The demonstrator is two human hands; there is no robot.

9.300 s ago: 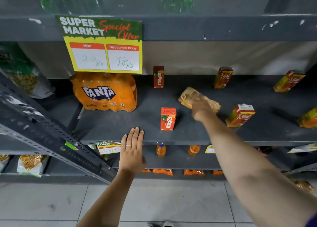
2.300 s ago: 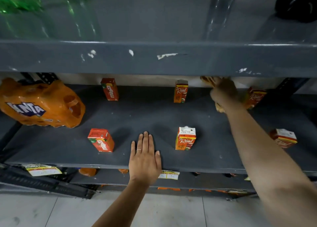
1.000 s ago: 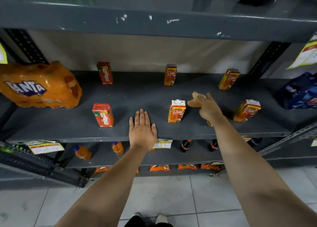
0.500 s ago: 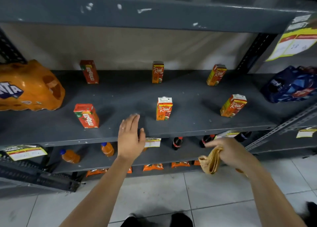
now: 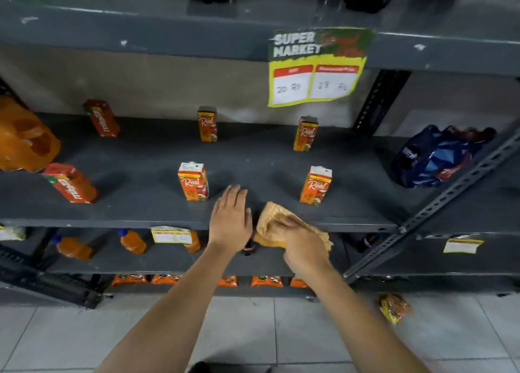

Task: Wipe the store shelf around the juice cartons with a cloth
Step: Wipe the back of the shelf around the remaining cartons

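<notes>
Change: cloth (image 5: 277, 222) back up on shelf (image 5: 140, 212) front edge.
Right hand (image 5: 302, 241): gripping cloth.
Left hand (image 5: 231, 217): open, flat.
Handling: soft, light; hold bunched.

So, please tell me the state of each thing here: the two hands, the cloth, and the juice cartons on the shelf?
left hand: open, flat at the shelf's front edge, empty.
right hand: closed on the cloth.
cloth: bunched, at the shelf's front edge.
front Real cartons: upright.
back Real cartons: upright.
red cartons: standing; look tilted, perhaps from the lens.
</notes>
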